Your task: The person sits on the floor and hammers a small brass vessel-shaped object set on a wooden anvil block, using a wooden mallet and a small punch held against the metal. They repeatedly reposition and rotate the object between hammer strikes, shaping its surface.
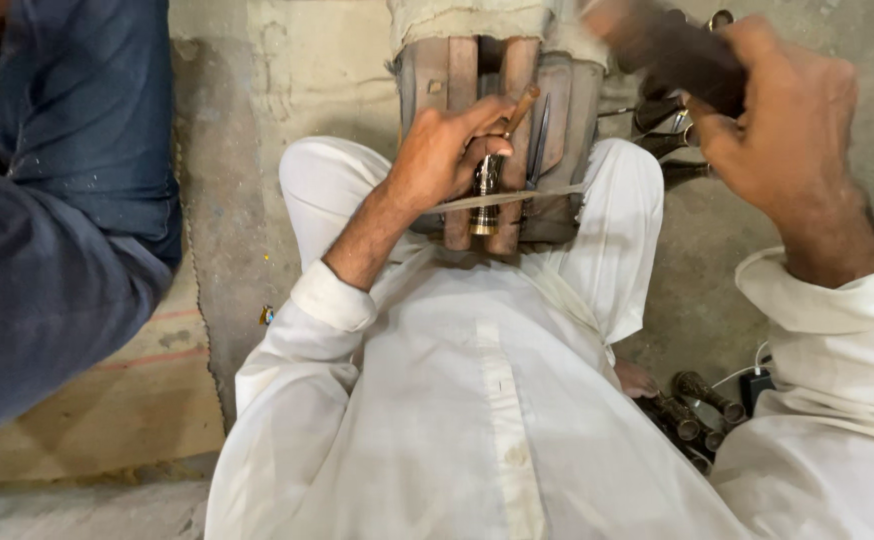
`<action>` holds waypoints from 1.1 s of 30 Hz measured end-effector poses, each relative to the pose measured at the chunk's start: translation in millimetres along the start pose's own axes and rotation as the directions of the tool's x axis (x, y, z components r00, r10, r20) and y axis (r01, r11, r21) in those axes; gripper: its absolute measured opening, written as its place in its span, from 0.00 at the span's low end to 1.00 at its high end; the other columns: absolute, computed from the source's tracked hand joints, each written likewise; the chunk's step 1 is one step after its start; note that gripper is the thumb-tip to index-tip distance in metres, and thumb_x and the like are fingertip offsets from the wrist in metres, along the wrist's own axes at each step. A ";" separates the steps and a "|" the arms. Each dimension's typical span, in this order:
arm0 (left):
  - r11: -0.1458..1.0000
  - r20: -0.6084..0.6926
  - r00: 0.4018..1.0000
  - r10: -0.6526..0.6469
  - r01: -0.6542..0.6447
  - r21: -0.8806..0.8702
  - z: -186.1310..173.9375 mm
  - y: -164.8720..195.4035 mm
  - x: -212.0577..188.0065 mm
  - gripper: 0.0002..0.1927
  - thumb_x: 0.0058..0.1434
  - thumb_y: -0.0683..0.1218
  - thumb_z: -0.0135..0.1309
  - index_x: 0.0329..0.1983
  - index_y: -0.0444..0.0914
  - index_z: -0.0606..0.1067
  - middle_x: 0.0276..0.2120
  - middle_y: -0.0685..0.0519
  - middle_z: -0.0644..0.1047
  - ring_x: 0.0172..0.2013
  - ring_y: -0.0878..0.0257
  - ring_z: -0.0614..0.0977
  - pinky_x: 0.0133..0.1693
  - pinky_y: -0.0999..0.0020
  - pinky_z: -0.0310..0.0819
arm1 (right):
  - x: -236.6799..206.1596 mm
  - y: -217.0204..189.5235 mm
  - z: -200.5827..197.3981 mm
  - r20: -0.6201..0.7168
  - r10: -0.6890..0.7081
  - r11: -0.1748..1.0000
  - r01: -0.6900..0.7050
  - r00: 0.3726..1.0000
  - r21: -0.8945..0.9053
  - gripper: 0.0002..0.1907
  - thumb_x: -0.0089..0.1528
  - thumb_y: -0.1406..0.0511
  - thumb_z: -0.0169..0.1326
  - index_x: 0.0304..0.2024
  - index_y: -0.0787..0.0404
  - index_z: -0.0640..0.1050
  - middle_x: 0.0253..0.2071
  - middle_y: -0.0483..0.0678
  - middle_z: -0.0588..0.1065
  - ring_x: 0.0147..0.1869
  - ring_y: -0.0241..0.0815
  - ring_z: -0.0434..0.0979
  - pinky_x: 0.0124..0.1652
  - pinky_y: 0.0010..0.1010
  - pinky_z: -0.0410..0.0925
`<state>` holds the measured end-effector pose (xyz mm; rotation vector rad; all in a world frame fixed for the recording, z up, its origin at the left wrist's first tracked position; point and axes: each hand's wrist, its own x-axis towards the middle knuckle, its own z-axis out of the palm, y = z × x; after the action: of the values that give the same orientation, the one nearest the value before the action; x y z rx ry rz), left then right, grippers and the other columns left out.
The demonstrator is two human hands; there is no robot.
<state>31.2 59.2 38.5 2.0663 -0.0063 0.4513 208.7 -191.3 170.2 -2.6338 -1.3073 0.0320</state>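
Head view, the only one supplied: the landmark is the worn wooden block (477, 110) set upright between the seated person's knees, its lower end against the white garment (457, 400). The left hand (447, 150) lies on the block's face, fingers curled shut around a thin tool with a wooden handle (522, 105), and bears on a small ribbed metal ferrule (484, 195) standing against the block's centre. A pale strap (502, 200) crosses the block just below that hand, over the ferrule. The right hand (782, 120) is raised up and to the right of the block, well apart from it, fingers clenched on a dark, motion-blurred striking tool (672, 45). Several metal hand tools (672, 125) lie just right of the block beneath that hand; their kinds cannot be told. Finished-looking dark metal tubes (702, 400) lie on the floor below and right of the block, near a bare foot. Another person's blue sleeve (47, 250) sits well left of the block. Risk assessment: the left fingers sit close to the likely strike point, so a mis-aimed blow could land on the knuckles; the ferrule appears held only by strap and thumb, and an off-centre hit could twist it loose or dent it.
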 end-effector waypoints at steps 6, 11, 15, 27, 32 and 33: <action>0.988 -0.019 0.988 0.153 -0.153 0.001 -7.4 -2.7 -1.8 0.19 0.68 0.41 0.60 0.61 0.40 0.72 0.41 0.45 0.83 0.43 0.48 0.87 0.39 0.59 0.81 | -6.5 14.1 17.4 -0.078 -0.293 0.934 0.268 0.953 -0.238 0.23 0.53 0.69 0.67 0.50 0.61 0.78 0.36 0.53 0.78 0.38 0.55 0.80 0.38 0.43 0.69; 0.993 0.051 0.993 0.109 -0.111 0.035 -11.4 -7.2 2.7 0.22 0.66 0.40 0.64 0.61 0.38 0.72 0.35 0.42 0.82 0.34 0.45 0.84 0.33 0.56 0.77 | -7.3 25.7 18.9 -0.245 -0.213 0.970 0.236 0.946 0.066 0.13 0.64 0.69 0.60 0.49 0.63 0.73 0.39 0.52 0.76 0.41 0.50 0.79 0.42 0.34 0.68; 0.992 0.073 0.989 0.126 -0.125 -0.011 -10.8 -8.8 3.8 0.19 0.65 0.39 0.61 0.58 0.40 0.73 0.37 0.46 0.84 0.37 0.54 0.88 0.34 0.60 0.79 | -2.3 17.5 11.5 -0.203 -0.421 0.895 0.370 0.884 -0.250 0.16 0.58 0.71 0.63 0.48 0.61 0.76 0.37 0.50 0.77 0.40 0.47 0.79 0.42 0.33 0.68; 0.994 -0.085 0.994 0.070 -0.077 -0.079 0.5 -12.3 -11.8 0.19 0.68 0.41 0.61 0.61 0.38 0.73 0.44 0.46 0.84 0.42 0.54 0.88 0.41 0.63 0.83 | 15.0 -1.8 -6.0 -0.080 -0.360 0.932 0.354 0.929 -0.082 0.18 0.62 0.70 0.62 0.55 0.60 0.76 0.42 0.50 0.78 0.42 0.46 0.81 0.44 0.34 0.70; 0.992 -0.327 0.944 -0.040 0.000 -0.123 12.4 -24.8 -17.6 0.13 0.67 0.41 0.64 0.52 0.39 0.75 0.37 0.52 0.86 0.31 0.66 0.85 0.31 0.70 0.74 | 23.2 -9.7 -0.5 0.045 -0.385 0.808 0.361 0.922 -0.465 0.19 0.56 0.65 0.65 0.50 0.53 0.79 0.34 0.45 0.79 0.38 0.46 0.81 0.38 0.36 0.69; 0.986 -0.347 0.935 -0.075 0.018 -0.163 16.1 -24.7 -19.8 0.13 0.67 0.41 0.65 0.51 0.38 0.75 0.36 0.53 0.86 0.30 0.68 0.83 0.31 0.72 0.73 | 24.8 -10.0 -0.9 0.061 -0.407 0.797 0.387 0.911 -0.463 0.18 0.58 0.63 0.65 0.51 0.52 0.79 0.34 0.44 0.79 0.38 0.44 0.81 0.39 0.35 0.69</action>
<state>22.5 54.9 4.4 1.8023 0.2149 0.7630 216.0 -166.0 174.7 -2.6197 -2.0472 -0.4557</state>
